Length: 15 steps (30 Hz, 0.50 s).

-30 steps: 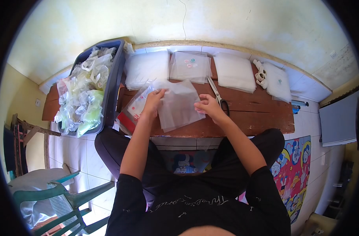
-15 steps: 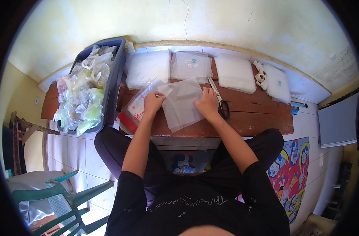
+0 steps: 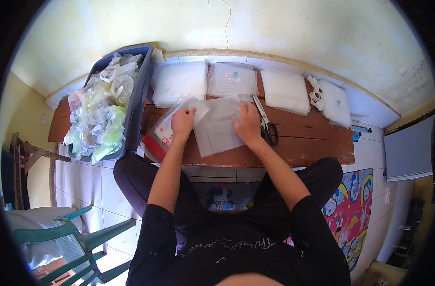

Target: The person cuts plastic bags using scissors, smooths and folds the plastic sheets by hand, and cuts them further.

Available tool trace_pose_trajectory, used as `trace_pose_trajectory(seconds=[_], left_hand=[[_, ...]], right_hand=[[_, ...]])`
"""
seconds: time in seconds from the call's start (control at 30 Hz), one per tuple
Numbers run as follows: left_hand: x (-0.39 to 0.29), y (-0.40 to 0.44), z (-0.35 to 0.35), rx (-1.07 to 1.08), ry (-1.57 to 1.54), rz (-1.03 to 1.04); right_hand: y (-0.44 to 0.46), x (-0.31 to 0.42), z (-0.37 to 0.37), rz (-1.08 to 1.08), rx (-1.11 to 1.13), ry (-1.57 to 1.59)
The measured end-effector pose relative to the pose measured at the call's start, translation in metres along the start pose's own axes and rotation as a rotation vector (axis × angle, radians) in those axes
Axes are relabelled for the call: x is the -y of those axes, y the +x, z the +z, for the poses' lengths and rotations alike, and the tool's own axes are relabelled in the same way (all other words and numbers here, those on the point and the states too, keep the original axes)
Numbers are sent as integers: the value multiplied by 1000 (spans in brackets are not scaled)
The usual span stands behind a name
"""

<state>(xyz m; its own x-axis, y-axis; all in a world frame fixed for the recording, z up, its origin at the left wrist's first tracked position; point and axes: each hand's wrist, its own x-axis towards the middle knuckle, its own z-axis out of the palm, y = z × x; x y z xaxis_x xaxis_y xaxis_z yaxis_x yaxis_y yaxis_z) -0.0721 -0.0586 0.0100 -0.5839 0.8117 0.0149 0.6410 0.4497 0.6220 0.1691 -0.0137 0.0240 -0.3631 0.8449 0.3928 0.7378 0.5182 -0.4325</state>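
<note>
My left hand [image 3: 182, 124] is curled closed over a packet with red print [image 3: 164, 134], beside a whitish sheet corner [image 3: 200, 113]. What its fingers pinch, if anything, is hidden. To its right, clear plastic bags [image 3: 216, 132] lie flat on the brown wooden table [image 3: 303, 143]. My right hand [image 3: 247, 125] rests on their right side with its fingers stretched forward. Just right of that hand lie scissors with black handles [image 3: 270, 131], blades pointing away from me. A red strip [image 3: 153, 148] shows below the packet.
A dark tub [image 3: 142, 90] heaped with crumpled plastic [image 3: 103, 109] stands at the left. Along the wall lie stacks of clear bags [image 3: 180, 83], one bearing round stickers [image 3: 231, 76]. White rolls [image 3: 316, 97] sit farther right. A green chair [image 3: 79, 238] is at lower left.
My left hand has shifted slightly and its fingers have curled in. My right hand's fingers now lie farther forward on the clear bags, whose lower edges look more even.
</note>
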Motion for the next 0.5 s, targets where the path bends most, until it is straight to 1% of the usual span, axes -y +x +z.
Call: trace_pose_trajectory(seconds=[0.03, 0.1, 0.13, 0.2, 0.23, 0.3, 0.43, 0.5], left_hand=[[-5, -1, -4, 1, -2, 0], [-11, -3, -9, 70, 33, -64], [-13, -4, -10, 72, 34, -63], [-13, -2, -13, 104, 49, -80], [-13, -2, -14, 100, 50, -83], [-10, -1, -12, 106, 28, -95], [0, 2, -10, 129, -35, -55], [-2, 0, -15, 207, -209, -133]], right_hand=[[-2, 5, 1, 0, 0, -2], [-10, 11, 6, -260, 33, 27], [-13, 14, 8, -257, 32, 27], [-17, 19, 16, -327, 125, -44], [-19, 19, 19, -330, 125, -40], [-22, 18, 26, -289, 196, -80], [-27, 15, 31, -280, 211, -117], [-26, 15, 32, -290, 185, -113]])
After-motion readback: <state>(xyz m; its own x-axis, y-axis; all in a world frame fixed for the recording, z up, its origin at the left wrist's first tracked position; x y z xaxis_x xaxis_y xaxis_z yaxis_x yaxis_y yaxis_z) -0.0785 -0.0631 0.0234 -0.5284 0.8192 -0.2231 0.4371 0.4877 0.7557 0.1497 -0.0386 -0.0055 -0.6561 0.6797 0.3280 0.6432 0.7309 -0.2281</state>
